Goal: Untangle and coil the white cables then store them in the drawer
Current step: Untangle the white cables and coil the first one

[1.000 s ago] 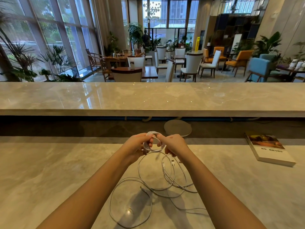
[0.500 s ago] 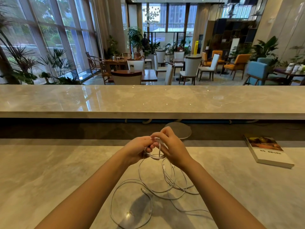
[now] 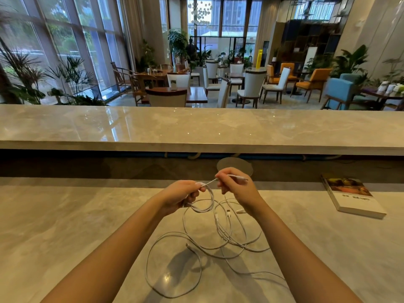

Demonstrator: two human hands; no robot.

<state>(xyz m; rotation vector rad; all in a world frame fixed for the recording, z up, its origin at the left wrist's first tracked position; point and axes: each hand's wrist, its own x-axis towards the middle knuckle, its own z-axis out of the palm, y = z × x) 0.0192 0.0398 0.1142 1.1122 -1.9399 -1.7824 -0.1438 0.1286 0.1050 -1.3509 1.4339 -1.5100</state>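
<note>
White cables: most lie in a loose tangle of overlapping loops on the marble counter, below both hands in the view and nearer the person. Several plug ends lie free in the heap. Cannot tell how many separate cables there are.

One cable is lifted clear of the heap. A small coil of a turn or two hangs from the left hand, above the counter. From the top of the coil a short straight stretch runs up and to the right into the right hand. Its plug end sticks out past that hand, pointing right. Long axis of this tail: left-low to right-high, across the view.

Fingers: the left fingers are curled round the coil, pinning the cable at the top. The right fingers are closed together in a pinch on the tail just behind the plug.

Judgement: first coil nearly finished and the tail left over is short. The next move probably wraps or tucks that tail around the coil, right hand leading, left hand as anchor. Risk: the coil springs open if the left grip slackens.

Surroundings: a book on the counter, well apart to the right. A grey round disc sits beyond the hands, below the raised ledge. No drawer in view.
</note>
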